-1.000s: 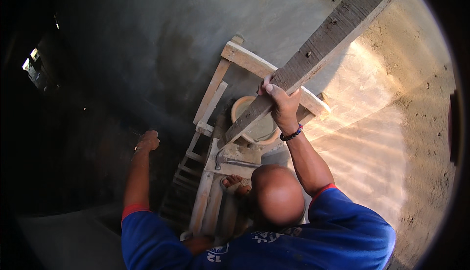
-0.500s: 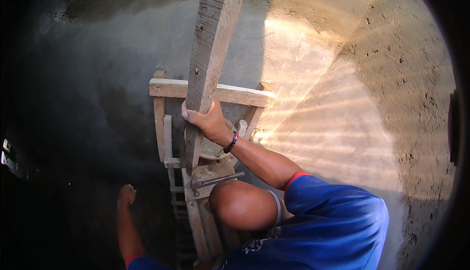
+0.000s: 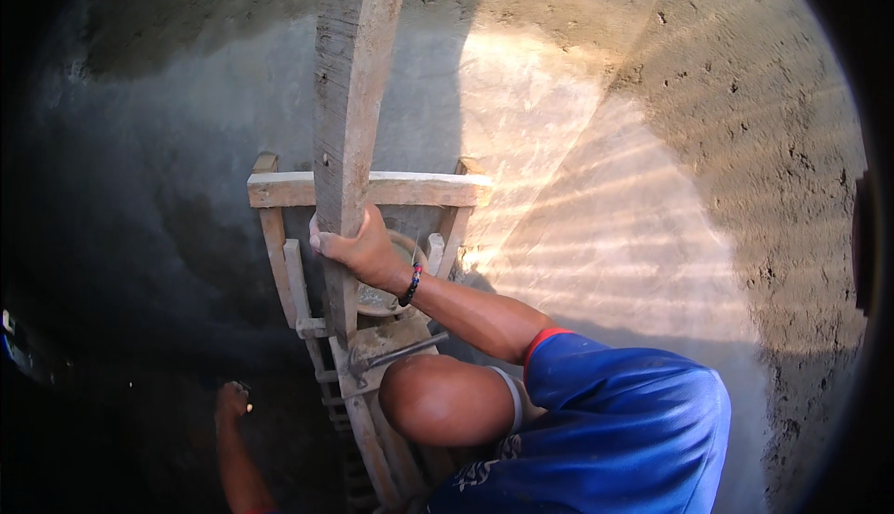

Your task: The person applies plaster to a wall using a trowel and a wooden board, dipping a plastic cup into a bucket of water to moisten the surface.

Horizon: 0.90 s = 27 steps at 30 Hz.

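Note:
My right hand (image 3: 354,249) grips a long weathered wooden beam (image 3: 340,76), which runs from the top of the view down to a wooden board (image 3: 377,335) in front of me. A claw hammer (image 3: 400,351) lies on that board beside the beam's lower part. Behind my hand sits a round pale tub (image 3: 377,298), partly hidden, with grey material in it. My left hand (image 3: 233,400) is low at the left in shadow, its fingers closed around something small that I cannot make out. My bent knee (image 3: 438,400) is just below the hammer.
A rough wooden ladder (image 3: 331,374) with a top crossbar (image 3: 419,189) stands by the grey plastered wall (image 3: 168,160). The wall at the right (image 3: 782,179) has coarse, pitted plaster and bands of sunlight. The lower left is deep in shadow.
The view has turned, so the beam, ladder and my right hand sit further left and the beam looks more upright. My left hand appears lower. My right hand still grips the beam.

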{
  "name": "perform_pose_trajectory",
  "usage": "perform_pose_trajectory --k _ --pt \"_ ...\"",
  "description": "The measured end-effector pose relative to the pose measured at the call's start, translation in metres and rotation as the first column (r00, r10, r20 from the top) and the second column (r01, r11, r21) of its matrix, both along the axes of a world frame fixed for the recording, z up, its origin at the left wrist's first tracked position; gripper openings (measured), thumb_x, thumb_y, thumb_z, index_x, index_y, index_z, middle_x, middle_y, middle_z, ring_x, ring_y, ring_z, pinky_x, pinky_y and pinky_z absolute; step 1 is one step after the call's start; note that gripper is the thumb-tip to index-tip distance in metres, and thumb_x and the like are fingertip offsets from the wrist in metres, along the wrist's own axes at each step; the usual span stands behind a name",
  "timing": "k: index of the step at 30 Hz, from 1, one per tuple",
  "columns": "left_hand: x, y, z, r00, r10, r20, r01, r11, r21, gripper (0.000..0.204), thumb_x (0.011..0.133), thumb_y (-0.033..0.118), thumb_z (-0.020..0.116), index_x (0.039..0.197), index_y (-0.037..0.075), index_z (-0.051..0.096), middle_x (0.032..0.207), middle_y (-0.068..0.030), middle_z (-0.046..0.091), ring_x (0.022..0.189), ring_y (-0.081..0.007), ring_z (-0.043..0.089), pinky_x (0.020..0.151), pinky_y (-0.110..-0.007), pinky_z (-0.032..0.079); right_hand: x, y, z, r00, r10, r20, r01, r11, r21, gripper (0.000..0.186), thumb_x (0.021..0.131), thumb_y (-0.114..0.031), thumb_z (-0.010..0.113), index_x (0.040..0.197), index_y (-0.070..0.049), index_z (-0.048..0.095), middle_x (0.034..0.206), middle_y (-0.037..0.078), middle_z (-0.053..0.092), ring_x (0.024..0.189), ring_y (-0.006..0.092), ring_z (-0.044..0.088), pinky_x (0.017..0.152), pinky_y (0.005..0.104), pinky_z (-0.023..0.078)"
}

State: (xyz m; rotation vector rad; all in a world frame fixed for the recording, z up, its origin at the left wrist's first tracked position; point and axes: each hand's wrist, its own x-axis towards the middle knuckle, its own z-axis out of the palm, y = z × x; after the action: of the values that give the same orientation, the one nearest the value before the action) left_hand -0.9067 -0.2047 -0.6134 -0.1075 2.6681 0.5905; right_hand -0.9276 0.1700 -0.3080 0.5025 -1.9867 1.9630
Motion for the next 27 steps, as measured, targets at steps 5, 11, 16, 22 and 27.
perform_pose_trajectory --k 5,11,16,22,27 --pt "-0.008 -0.033 -0.039 0.993 -0.096 -0.067 0.093 0.995 -0.047 0.023 0.078 0.016 0.062 0.093 -0.002 0.066 0.102 -0.0227 0.065 0.102 -0.0368 0.061 0.085 -0.045 0.049 0.001 -0.006 0.006 0.998 0.067 -0.009 -0.067 0.996 -0.061 0.018 0.077 -0.013 0.069 0.087 -0.002 0.059 0.08 0.003 0.06 0.075 0.0115 0.058 0.071 0.0273 0.048" --pt "-0.007 -0.011 -0.035 0.996 -0.084 -0.037 0.083 0.996 -0.023 0.024 0.079 0.017 0.063 0.094 -0.002 0.066 0.103 -0.0218 0.065 0.101 -0.0373 0.061 0.085 -0.045 0.049 0.001 0.003 0.002 0.999 0.03 -0.011 -0.03 1.0 -0.009 0.021 0.077 -0.014 0.07 0.09 -0.002 0.058 0.082 0.003 0.06 0.077 0.0108 0.057 0.072 0.0273 0.048" --pt "-0.008 -0.013 -0.021 1.0 0.011 -0.026 -0.012 1.0 -0.021 0.026 0.078 0.017 0.061 0.097 -0.001 0.068 0.107 -0.0203 0.065 0.105 -0.0348 0.061 0.088 -0.043 0.049 -0.002 0.001 -0.001 0.999 0.042 -0.028 -0.042 0.999 0.002 0.023 0.077 -0.013 0.07 0.093 -0.001 0.057 0.083 0.003 0.06 0.077 0.0109 0.057 0.072 0.0275 0.048" --pt "-0.005 -0.002 0.001 0.999 0.042 0.004 -0.042 0.999 -0.012 0.023 0.08 0.015 0.06 0.097 0.001 0.068 0.106 -0.0198 0.065 0.105 -0.0338 0.062 0.089 -0.043 0.049 0.0 0.003 -0.004 0.999 0.037 0.034 -0.037 0.999 -0.001 0.037 0.074 -0.016 0.072 0.103 0.0 0.055 0.092 0.004 0.06 0.086 0.0125 0.057 0.08 0.0304 0.048" --pt "-0.001 0.0 0.007 0.998 0.068 -0.011 -0.068 0.998 0.001 0.022 0.081 0.015 0.059 0.096 -0.001 0.066 0.105 -0.0213 0.065 0.104 -0.0361 0.061 0.087 -0.043 0.05 -0.001 0.007 -0.007 0.995 0.089 0.048 -0.088 0.996 -0.024 0.035 0.076 -0.014 0.07 0.104 -0.001 0.054 0.092 0.005 0.061 0.086 0.0114 0.058 0.08 0.03 0.049"
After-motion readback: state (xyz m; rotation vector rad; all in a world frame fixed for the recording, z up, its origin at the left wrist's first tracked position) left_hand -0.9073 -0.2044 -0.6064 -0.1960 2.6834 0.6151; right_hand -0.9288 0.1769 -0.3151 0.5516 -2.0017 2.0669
